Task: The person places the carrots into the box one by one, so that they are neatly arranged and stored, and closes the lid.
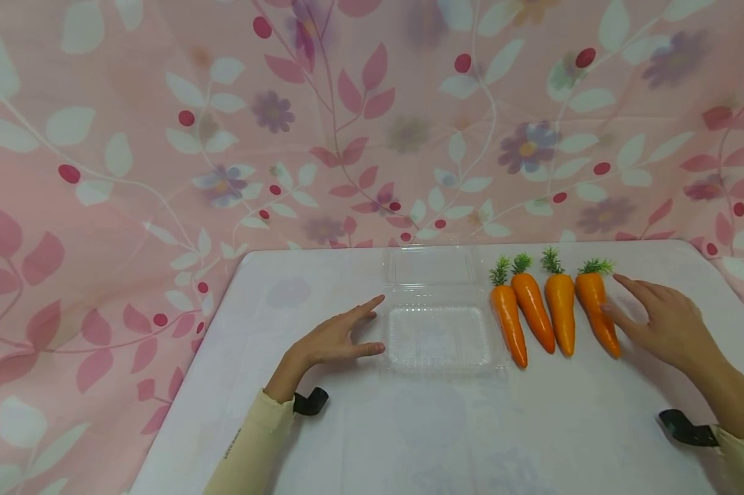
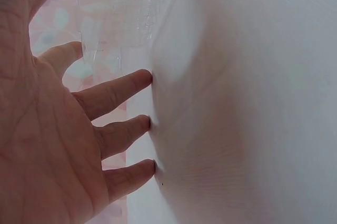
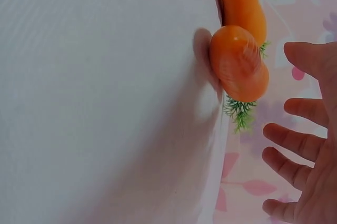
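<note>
A clear plastic clamshell box [image 1: 439,337] lies opened flat on the table, its lid [image 1: 430,266] folded back on the far side. Just left of it is my left hand [image 1: 325,340], thumb and fingers spread. In the left wrist view, the fingers of that hand [image 2: 45,129] reach towards the white surface and hold nothing. Several orange carrots with green tops stand side by side right of the box. My right hand [image 1: 672,326] is beside the rightmost carrot [image 1: 597,313]. In the right wrist view its fingers are spread, with a gap to that carrot [image 3: 239,66].
Closest to the box is the leftmost carrot [image 1: 509,326], with two more carrots between it and the rightmost one. A white cloth covers the table [image 1: 409,440]. Behind the table's far edge hangs a pink floral curtain [image 1: 372,137].
</note>
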The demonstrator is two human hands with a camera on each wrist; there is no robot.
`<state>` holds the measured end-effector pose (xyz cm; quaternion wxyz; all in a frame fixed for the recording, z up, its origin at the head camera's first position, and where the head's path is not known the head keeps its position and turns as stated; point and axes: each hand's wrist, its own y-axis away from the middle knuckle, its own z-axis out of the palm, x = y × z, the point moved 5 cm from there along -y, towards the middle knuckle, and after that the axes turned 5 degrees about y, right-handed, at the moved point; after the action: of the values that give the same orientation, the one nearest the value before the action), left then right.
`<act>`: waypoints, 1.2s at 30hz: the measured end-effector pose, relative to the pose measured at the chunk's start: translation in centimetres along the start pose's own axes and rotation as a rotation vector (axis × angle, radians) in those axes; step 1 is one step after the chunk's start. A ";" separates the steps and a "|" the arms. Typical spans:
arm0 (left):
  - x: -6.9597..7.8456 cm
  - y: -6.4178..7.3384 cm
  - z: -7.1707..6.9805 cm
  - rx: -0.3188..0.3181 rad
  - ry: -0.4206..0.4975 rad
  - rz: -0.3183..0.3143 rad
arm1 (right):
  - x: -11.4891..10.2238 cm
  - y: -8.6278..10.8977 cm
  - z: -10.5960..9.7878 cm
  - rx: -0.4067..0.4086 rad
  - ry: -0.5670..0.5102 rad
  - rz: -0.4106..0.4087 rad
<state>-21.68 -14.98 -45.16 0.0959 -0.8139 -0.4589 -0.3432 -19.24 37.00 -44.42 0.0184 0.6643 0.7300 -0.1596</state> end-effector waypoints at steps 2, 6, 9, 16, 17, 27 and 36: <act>0.0 0.0 0.0 0.001 0.002 0.000 | -0.1 -0.2 0.0 -0.002 -0.008 0.016; -0.1 0.0 0.1 -0.001 0.007 -0.002 | -0.1 -0.5 0.1 -0.031 -0.025 0.043; -0.1 0.0 0.1 -0.005 0.009 -0.003 | -0.2 -0.6 0.1 -0.049 -0.041 0.049; -0.2 -0.1 0.1 -0.024 0.011 -0.025 | -0.6 -0.8 -0.3 -0.095 -0.086 0.089; -0.1 -0.1 0.0 -0.025 0.017 -0.023 | -0.6 -0.9 -0.3 -0.104 -0.091 0.098; 0.0 -0.1 -0.1 -0.038 0.034 -0.026 | -0.3 -1.3 0.1 -0.150 -0.109 0.145; -0.1 -0.1 -0.2 -0.036 0.025 -0.022 | -0.3 -1.6 0.4 -0.157 -0.101 0.164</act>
<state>-21.91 -15.06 -45.16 0.0834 -0.8060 -0.4604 -0.3625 -20.82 36.54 -44.41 0.1200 0.7093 0.6817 -0.1332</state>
